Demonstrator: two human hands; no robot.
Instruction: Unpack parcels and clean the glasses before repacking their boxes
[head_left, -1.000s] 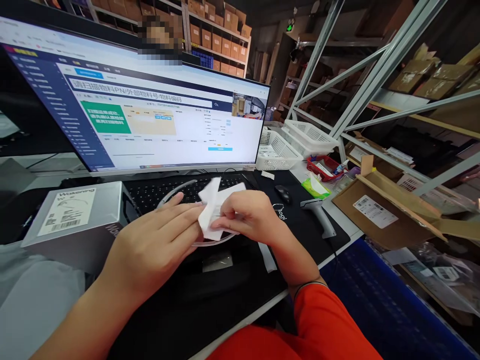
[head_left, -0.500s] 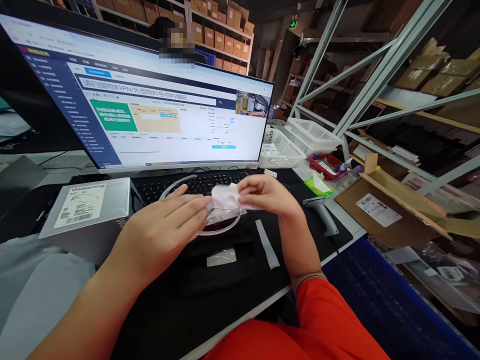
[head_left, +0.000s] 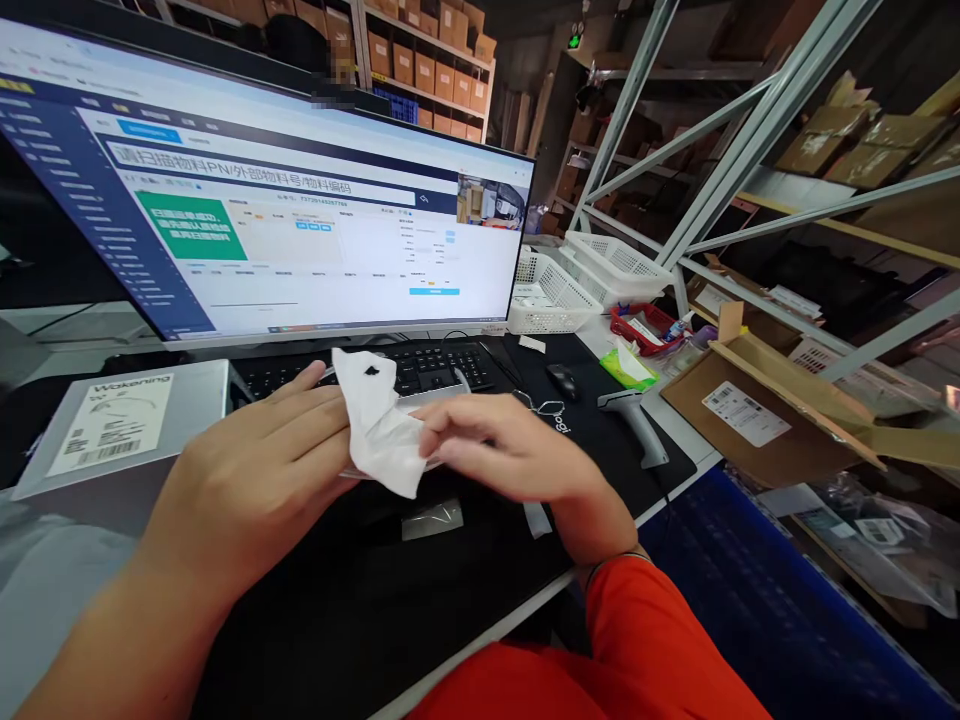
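Note:
A white tissue (head_left: pixel 382 425) with a small dark hole near its top hangs bunched between my hands. My right hand (head_left: pixel 495 440) pinches its lower right side, thumb and fingers closed. My left hand (head_left: pixel 262 470) is at its left edge, fingers together and pointing right, round a clear curved plastic piece that is mostly hidden behind the tissue; one end of the piece (head_left: pixel 461 379) shows above my right hand. Beneath lie a small clear plastic packet (head_left: pixel 433 520) and a pale strip (head_left: pixel 537 520), partly covered by my right wrist.
A grey box (head_left: pixel 187 395) stands at left. Behind my hands are a keyboard (head_left: pixel 439 365) and monitor (head_left: pixel 300 230). At right lie a mouse (head_left: pixel 562 380), barcode scanner (head_left: pixel 637 425), green tissue pack (head_left: pixel 630 367), white baskets (head_left: pixel 559 300), red tray (head_left: pixel 646 330) and open carton (head_left: pixel 746 410).
The tissue has spread out and moved left and down, now covering most of the clear curved piece. My right hand has come down and left with it. The camera view has shifted slightly.

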